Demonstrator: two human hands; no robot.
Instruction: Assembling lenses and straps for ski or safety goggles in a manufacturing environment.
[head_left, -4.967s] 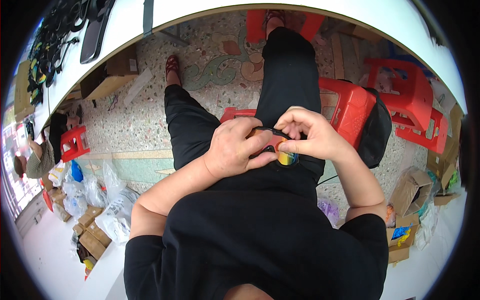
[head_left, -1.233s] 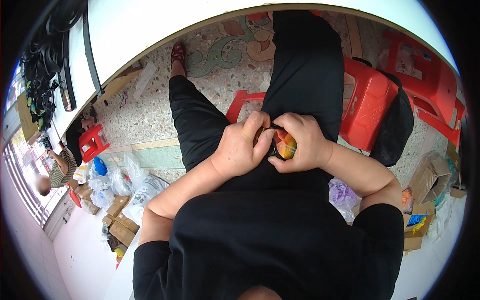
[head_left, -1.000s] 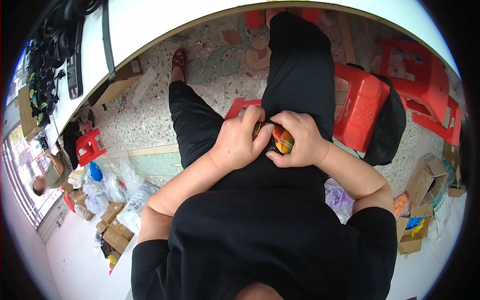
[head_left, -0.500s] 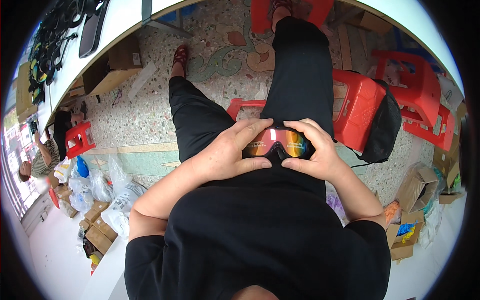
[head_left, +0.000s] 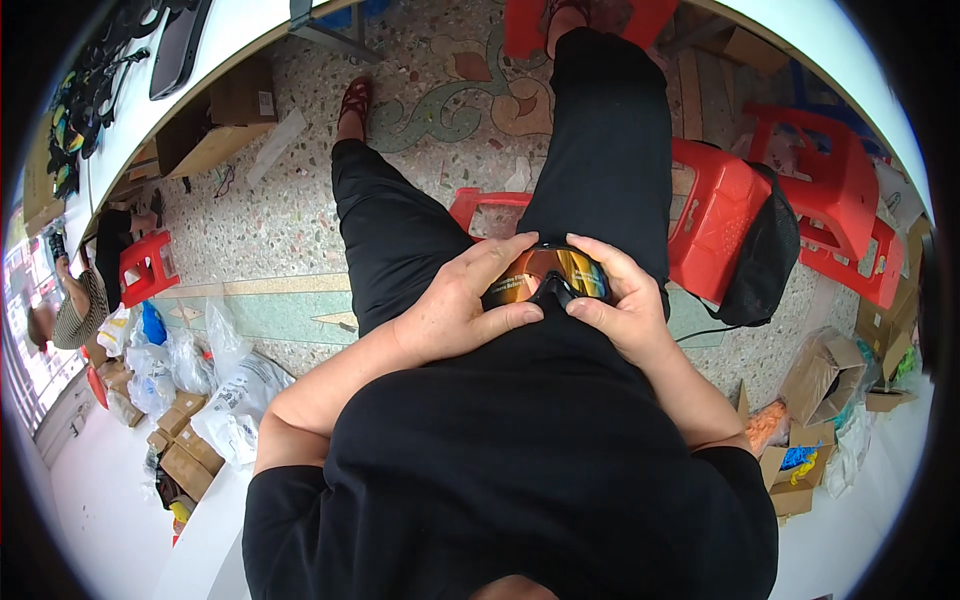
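Observation:
A pair of goggles [head_left: 553,272] with a mirrored orange and yellow lens and a black frame rests in my lap, nose notch toward me. My left hand [head_left: 468,300] grips its left end, fingers along the top edge and thumb below. Around the right end closes my right hand [head_left: 628,292], with its thumb under the lower rim. The back of the goggles and any strap are hidden.
Red plastic stools [head_left: 715,225] stand at the right, a black bag [head_left: 762,255] hanging on one. A white table [head_left: 135,95] holds a phone [head_left: 181,48] and a pile of black goggles. Cartons [head_left: 190,465] and plastic bags [head_left: 240,405] lie left; another person [head_left: 82,305] sits there.
Both hands keep their hold while the goggles tilt slightly, the right end shifting a little left. Reflections on the lens have changed.

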